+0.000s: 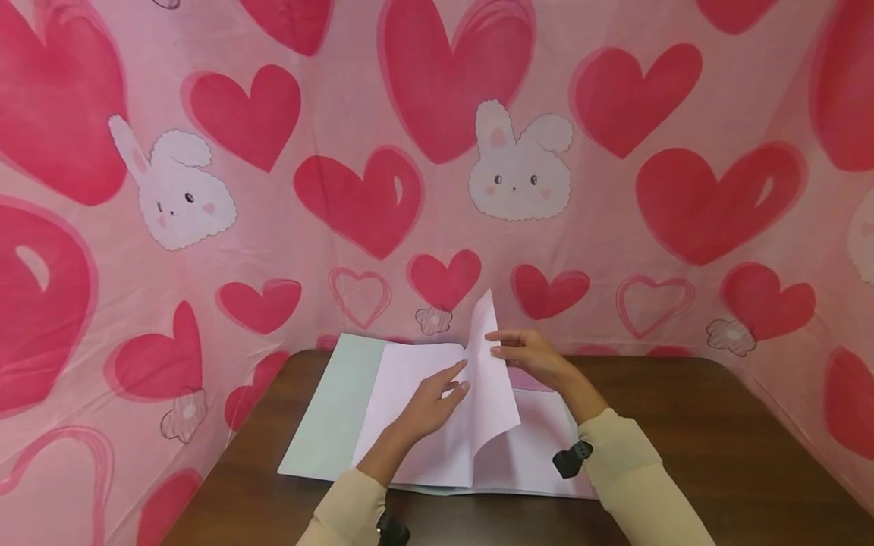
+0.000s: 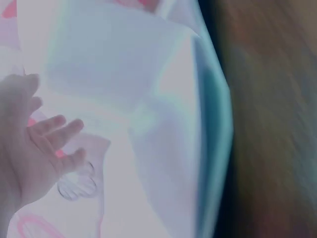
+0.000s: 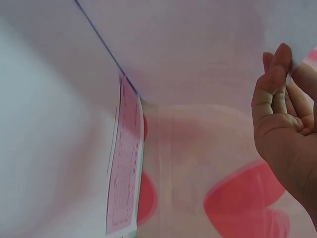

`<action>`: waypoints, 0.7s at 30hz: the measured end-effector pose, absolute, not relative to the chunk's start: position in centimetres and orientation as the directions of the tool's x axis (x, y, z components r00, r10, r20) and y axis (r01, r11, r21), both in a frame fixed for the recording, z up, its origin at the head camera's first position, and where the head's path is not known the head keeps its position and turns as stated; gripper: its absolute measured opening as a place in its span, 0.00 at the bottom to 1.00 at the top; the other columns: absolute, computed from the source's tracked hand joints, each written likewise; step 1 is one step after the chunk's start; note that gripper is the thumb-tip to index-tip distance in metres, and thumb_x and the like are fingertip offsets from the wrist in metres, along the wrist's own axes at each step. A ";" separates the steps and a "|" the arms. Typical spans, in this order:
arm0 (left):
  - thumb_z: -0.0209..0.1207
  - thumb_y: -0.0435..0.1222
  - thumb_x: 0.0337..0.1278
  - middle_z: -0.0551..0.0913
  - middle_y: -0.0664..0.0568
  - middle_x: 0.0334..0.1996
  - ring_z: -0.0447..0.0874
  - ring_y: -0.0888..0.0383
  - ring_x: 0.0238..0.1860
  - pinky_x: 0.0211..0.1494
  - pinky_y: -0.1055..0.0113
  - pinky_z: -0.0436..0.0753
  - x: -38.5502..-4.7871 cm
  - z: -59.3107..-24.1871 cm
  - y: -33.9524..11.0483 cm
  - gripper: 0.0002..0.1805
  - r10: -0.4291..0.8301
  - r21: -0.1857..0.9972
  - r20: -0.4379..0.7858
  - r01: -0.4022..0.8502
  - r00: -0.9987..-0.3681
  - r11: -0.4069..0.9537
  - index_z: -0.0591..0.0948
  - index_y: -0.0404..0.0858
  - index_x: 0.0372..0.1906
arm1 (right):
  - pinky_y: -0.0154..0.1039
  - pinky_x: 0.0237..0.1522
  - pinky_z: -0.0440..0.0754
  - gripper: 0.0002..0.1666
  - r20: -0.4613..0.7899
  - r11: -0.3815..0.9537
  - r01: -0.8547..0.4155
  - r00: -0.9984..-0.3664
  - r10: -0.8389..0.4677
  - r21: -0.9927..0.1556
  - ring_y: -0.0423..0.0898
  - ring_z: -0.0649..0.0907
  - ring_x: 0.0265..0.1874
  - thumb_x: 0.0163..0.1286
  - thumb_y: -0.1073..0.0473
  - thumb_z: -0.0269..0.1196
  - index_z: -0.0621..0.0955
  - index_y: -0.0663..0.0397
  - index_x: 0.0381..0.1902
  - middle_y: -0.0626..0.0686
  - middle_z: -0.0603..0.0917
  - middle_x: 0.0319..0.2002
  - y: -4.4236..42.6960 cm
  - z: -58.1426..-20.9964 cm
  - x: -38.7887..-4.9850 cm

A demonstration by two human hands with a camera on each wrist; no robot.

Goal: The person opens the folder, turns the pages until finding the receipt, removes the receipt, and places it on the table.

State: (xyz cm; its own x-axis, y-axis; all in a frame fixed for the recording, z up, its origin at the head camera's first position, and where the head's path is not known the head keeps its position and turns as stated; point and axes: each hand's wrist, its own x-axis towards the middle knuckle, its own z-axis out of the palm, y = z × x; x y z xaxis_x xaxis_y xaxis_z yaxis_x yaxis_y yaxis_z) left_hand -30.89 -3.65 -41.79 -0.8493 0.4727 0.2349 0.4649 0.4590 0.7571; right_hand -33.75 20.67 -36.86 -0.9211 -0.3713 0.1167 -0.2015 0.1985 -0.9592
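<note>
A notebook with a pale green cover [image 1: 331,417] lies spread out on the table, white pages on both sides. One white page [image 1: 490,394] stands upright near the spine, slightly curved. My right hand [image 1: 532,355] is at that page's edge; in the right wrist view its thumb and fingers pinch the sheet's corner. The left hand [image 1: 429,398] hovers over the left-hand pages, fingers loosely extended toward the spine, holding nothing. In the left wrist view the fingers [image 2: 64,134] are spread apart beside the blurred pages. Behind the raised page shows a pink printed sheet [image 3: 124,163].
The notebook rests on a dark brown wooden table [image 1: 683,425]. Close behind and on both sides hangs a pink cloth [image 1: 437,227] with red hearts and white rabbits. Dark bands [image 1: 572,459] sit around the wrists over cream sleeves.
</note>
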 end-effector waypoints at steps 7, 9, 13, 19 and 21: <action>0.52 0.47 0.76 0.62 0.40 0.79 0.73 0.37 0.72 0.69 0.47 0.77 -30.5 -39.8 -1.8 0.37 0.448 0.902 0.209 0.348 -0.869 0.254 0.54 0.41 0.81 | 0.50 0.62 0.82 0.30 0.131 0.149 -0.200 -0.916 -0.378 -0.968 0.48 0.87 0.54 0.75 0.60 0.59 0.71 0.69 0.70 0.71 0.75 0.67 18.9 -36.8 -33.8; 0.53 0.47 0.75 0.60 0.41 0.80 0.72 0.38 0.72 0.69 0.47 0.77 -30.5 -39.6 -1.6 0.38 0.432 0.906 0.207 0.338 -0.878 0.253 0.54 0.41 0.81 | 0.48 0.62 0.83 0.29 0.124 0.139 -0.188 -0.919 -0.374 -0.972 0.48 0.86 0.56 0.76 0.60 0.58 0.71 0.68 0.70 0.70 0.75 0.67 18.6 -36.9 -33.9; 0.53 0.49 0.75 0.58 0.42 0.81 0.72 0.38 0.72 0.67 0.48 0.80 -30.7 -38.9 -1.6 0.39 0.414 0.917 0.208 0.324 -0.886 0.234 0.55 0.38 0.81 | 0.45 0.63 0.82 0.30 0.118 0.114 -0.176 -0.912 -0.392 -0.978 0.51 0.84 0.61 0.77 0.60 0.55 0.68 0.66 0.73 0.70 0.71 0.71 18.2 -36.9 -33.9; 0.53 0.48 0.74 0.62 0.39 0.79 0.71 0.38 0.72 0.67 0.47 0.80 -31.2 -37.7 -2.0 0.40 0.403 0.918 0.228 0.333 -0.887 0.215 0.55 0.35 0.80 | 0.52 0.68 0.76 0.39 0.123 0.034 -0.154 -0.884 -0.451 -0.987 0.48 0.85 0.61 0.78 0.58 0.55 0.55 0.52 0.81 0.69 0.64 0.76 17.9 -37.0 -33.7; 0.53 0.46 0.73 0.63 0.37 0.78 0.68 0.38 0.75 0.70 0.45 0.75 -31.4 -37.4 -2.2 0.39 0.392 0.913 0.245 0.347 -0.887 0.215 0.55 0.34 0.80 | 0.54 0.70 0.73 0.41 0.121 0.012 -0.144 -0.876 -0.466 -0.990 0.48 0.85 0.61 0.79 0.56 0.54 0.50 0.47 0.83 0.68 0.63 0.77 17.8 -37.0 -33.6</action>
